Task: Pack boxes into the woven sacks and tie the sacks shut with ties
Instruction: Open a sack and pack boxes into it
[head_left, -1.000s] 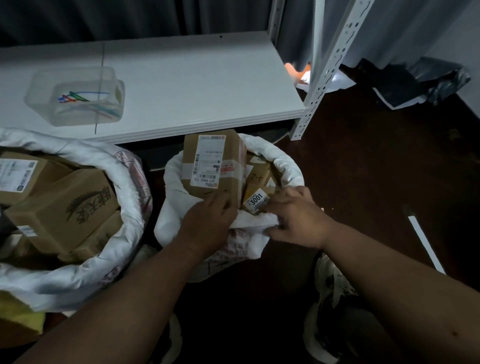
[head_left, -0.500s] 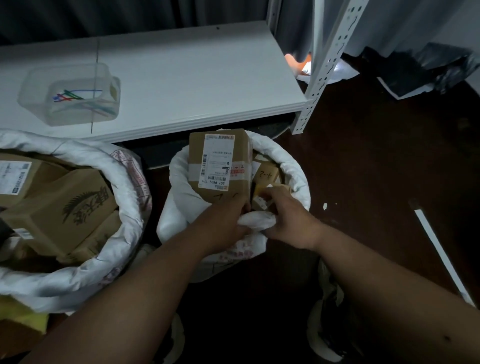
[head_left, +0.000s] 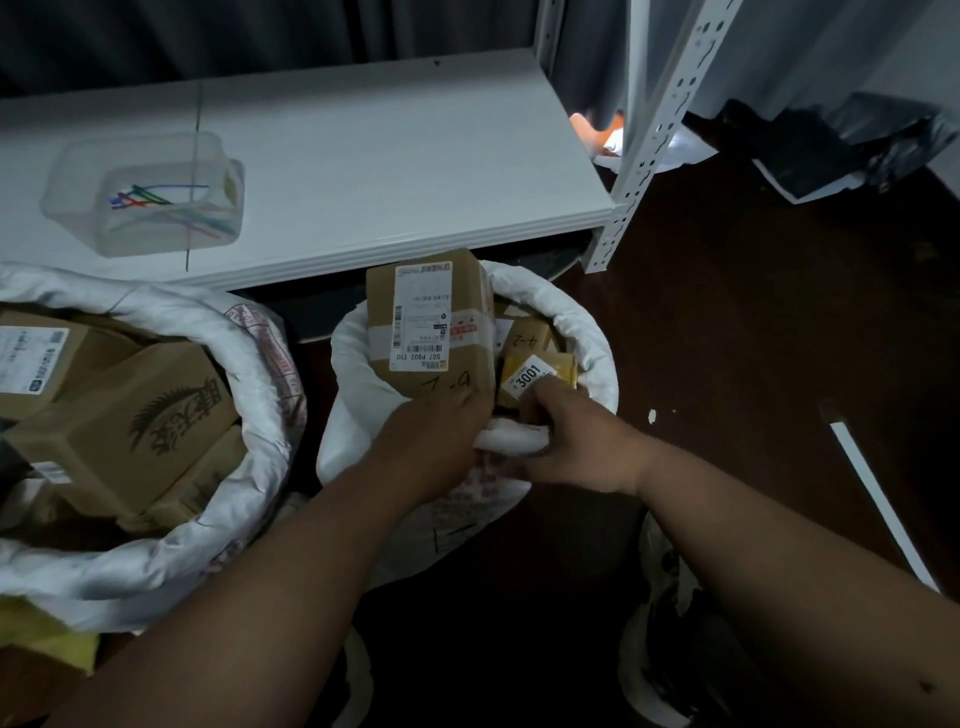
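Sacks (head_left: 566, 322): two, holding boxes (head_left: 431, 322).

Left sack (head_left: 156, 566) cropped at the frame edge, shipping label (head_left: 420, 317) print too small to be read, lower boxes hidden inside the sacks.

White shelf board (head_left: 363, 171) carrying clear plastic tub (head_left: 145, 195) w/ coloured ties (head_left: 156, 205) inside, near left end. Dark floor (head_left: 753, 338) bearing two white woven sacks: small sack (head_left: 587, 332) in front of shelf edge, big sack (head_left: 260, 364) sitting to its left. White strip (head_left: 883, 506) lying on floor at right.
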